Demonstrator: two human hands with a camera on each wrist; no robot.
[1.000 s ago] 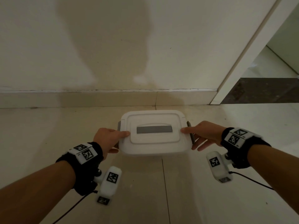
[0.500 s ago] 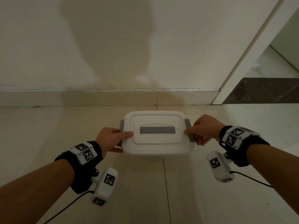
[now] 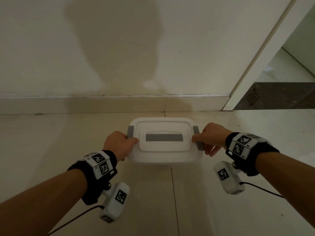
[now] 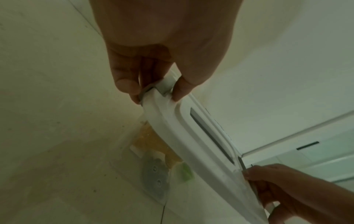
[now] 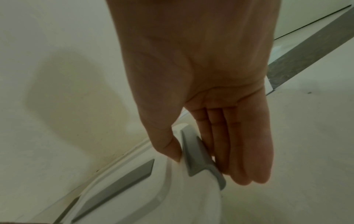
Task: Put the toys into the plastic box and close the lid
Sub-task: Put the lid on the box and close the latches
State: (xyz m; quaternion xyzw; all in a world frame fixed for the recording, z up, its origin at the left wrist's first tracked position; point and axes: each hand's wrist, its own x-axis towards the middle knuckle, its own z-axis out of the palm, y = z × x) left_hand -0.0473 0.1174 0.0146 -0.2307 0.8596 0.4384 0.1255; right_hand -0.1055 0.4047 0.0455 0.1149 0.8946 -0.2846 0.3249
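Box: white plastic box [image 3: 164, 156] on the tiled floor [image 3: 221, 193] near the wall, lid [image 3: 164, 128] on.
Left hand [image 3: 119, 144]: grasping the lid's edge at the left grey latch [image 3: 130, 132].
Right hand [image 3: 213, 137]: thumb and fingers pinching the right grey latch [image 5: 199, 159] — toys dimly visible through the wall.

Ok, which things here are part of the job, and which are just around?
Job:
- plastic box, toys dimly visible inside
- lid
- grey latches, left and right
- left hand, right hand, each gripping a latch

Around:
- floor
- wall
- doorway
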